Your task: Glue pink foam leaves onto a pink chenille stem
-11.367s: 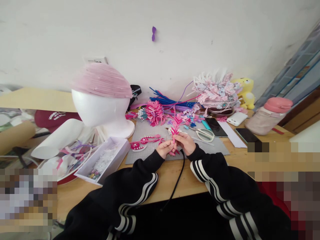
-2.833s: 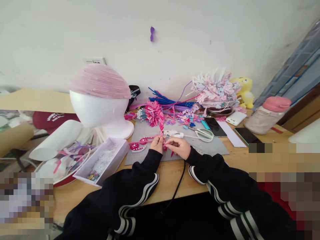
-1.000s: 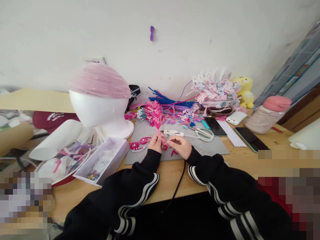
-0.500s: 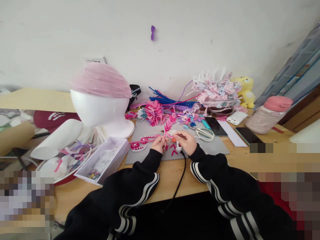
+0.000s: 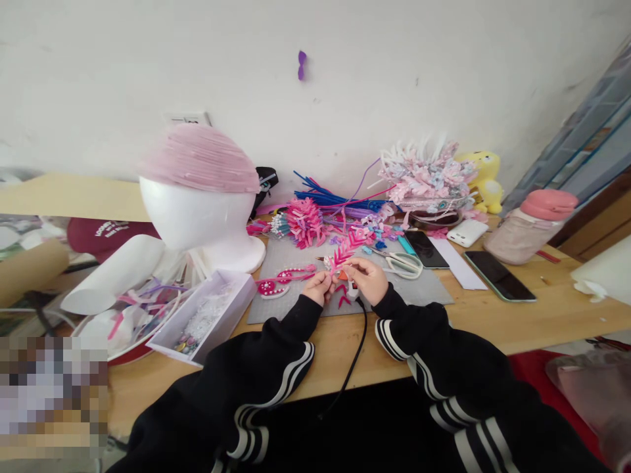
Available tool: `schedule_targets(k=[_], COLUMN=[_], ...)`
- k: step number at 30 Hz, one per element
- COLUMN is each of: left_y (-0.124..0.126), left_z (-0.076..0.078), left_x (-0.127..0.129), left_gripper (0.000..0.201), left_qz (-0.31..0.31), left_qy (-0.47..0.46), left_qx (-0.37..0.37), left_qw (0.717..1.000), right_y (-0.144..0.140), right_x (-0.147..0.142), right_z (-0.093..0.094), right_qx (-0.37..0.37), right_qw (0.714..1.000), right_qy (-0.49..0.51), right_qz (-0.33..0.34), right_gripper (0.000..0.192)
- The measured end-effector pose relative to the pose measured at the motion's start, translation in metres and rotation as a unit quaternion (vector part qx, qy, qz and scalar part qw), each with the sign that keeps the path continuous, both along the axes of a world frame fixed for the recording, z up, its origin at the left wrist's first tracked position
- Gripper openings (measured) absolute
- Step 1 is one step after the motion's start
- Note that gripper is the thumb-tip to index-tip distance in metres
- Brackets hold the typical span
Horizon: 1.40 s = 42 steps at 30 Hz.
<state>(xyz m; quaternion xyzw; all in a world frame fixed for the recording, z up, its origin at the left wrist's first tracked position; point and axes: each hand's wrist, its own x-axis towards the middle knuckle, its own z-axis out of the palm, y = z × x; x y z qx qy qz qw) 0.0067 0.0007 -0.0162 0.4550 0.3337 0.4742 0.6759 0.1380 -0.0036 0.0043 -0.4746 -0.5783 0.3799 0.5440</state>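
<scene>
Closest in, a black cord point(image 5: 351, 364) runs up over the desk point(image 5: 517, 315) edge to a small white glue gun point(image 5: 351, 288) lying on the grey mat point(image 5: 419, 289) right under the hands. Left hand point(image 5: 317, 287) and right hand point(image 5: 367, 278) sit almost touching over the mat, and both have their fingers pinched shut on the bottom of a pink feathery sprig point(image 5: 345, 251), which sticks up and leans away to the right. A couple of loose pink bits lie on the mat just beneath it.

Left of the hands there's a beaded pink piece point(image 5: 276, 282), then an open white box point(image 5: 207, 315) of beads. Just past the hands: scissors point(image 5: 401, 264), two phones point(image 5: 497, 276), a pink-lidded jar point(image 5: 530, 230). Further back, the foam head point(image 5: 197, 217) in a pink cap, a pile of pipe cleaners point(image 5: 330, 200), a frilly pink headpiece point(image 5: 426, 177) and a yellow plush point(image 5: 486, 177) by the wall.
</scene>
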Motion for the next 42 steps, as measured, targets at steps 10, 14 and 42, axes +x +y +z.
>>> schedule_targets(k=[10, 14, 42], left_y=[-0.0001, 0.0006, 0.0006], left_z=[0.0004, -0.0007, -0.0054], left_x=[-0.0001, 0.0001, 0.0018], left_gripper=[0.032, 0.034, 0.038], left_qz=[-0.010, -0.014, -0.049], left_qy=[0.008, 0.006, 0.063], left_qx=[0.004, 0.003, 0.043], left_qw=[1.000, 1.000, 0.996], right_y=[0.0000, 0.0011, 0.0013], right_x=[0.0011, 0.0025, 0.0014], right_z=[-0.0012, -0.0031, -0.0039], right_qx=[-0.031, -0.033, -0.059], right_qw=[0.999, 0.999, 0.997], right_qy=[-0.006, -0.028, -0.025], right_qz=[0.015, 0.015, -0.035], right_gripper=[0.025, 0.026, 0.029])
